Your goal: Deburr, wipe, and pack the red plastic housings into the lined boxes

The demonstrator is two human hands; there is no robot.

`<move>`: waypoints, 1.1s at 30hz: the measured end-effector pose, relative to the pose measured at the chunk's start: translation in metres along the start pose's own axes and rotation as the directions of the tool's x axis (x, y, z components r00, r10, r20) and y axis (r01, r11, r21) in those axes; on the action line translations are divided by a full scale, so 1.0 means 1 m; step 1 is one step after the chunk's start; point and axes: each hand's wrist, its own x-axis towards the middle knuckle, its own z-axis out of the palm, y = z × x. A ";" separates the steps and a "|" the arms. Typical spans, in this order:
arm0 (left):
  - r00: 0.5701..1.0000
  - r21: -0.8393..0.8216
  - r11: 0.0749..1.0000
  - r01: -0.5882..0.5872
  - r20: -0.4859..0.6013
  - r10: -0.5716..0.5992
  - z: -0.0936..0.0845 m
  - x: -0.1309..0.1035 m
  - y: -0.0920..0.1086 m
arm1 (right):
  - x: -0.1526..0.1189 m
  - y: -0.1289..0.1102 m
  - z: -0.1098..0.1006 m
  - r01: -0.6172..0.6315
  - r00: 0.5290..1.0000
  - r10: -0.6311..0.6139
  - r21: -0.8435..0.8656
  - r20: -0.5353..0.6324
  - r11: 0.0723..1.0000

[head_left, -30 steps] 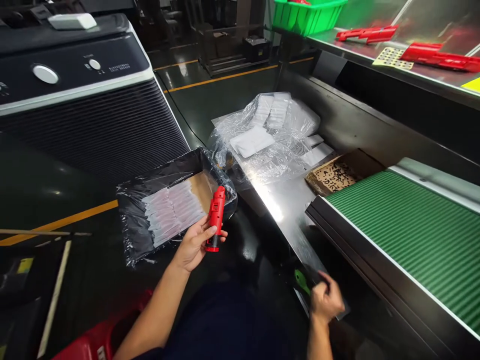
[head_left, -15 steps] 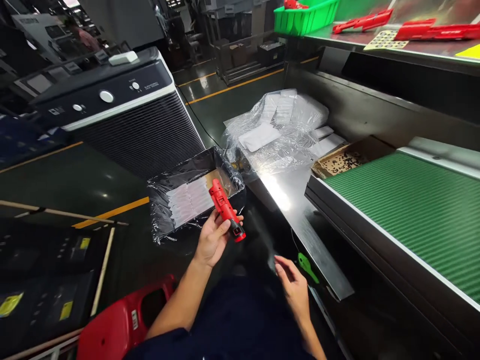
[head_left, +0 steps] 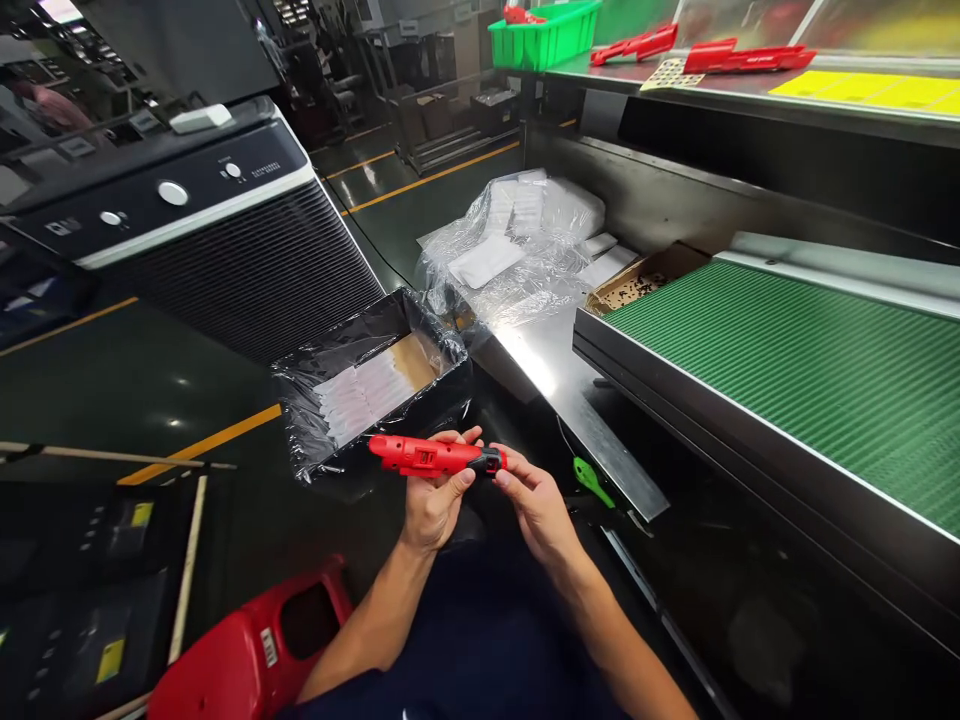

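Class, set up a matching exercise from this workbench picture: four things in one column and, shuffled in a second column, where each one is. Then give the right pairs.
Things
1. red tool
2. green basket
3. white packets
4. red stool

Places
A. on the far upper shelf
B. in the plastic-lined black box
C. held between the left hand and right hand
D. on the floor, lower left

Pairs: 1-C, 2-A, 3-B, 4-D

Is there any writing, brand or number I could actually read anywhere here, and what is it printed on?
None can be read.
Black machine's control panel: a line of white print by the knobs, too small.
Red stool: white label, blurred.
Yellow stickers on the dark panel: blurred.
Red tool in both hands: no print visible.
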 end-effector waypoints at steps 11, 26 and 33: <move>0.988 -0.010 1.000 -0.006 0.151 0.008 -0.012 -0.004 -0.001 | -0.002 -0.007 0.003 -0.022 0.998 0.020 0.039 0.060 0.999; 0.938 0.214 0.928 -0.305 0.234 0.255 -0.018 -0.010 0.001 | 0.010 0.005 -0.003 -0.031 0.997 0.042 -0.160 0.060 0.987; 0.902 0.238 0.884 -0.403 0.271 0.338 -0.009 -0.010 0.004 | 0.006 0.005 -0.016 -0.093 0.993 0.066 -0.291 -0.101 0.952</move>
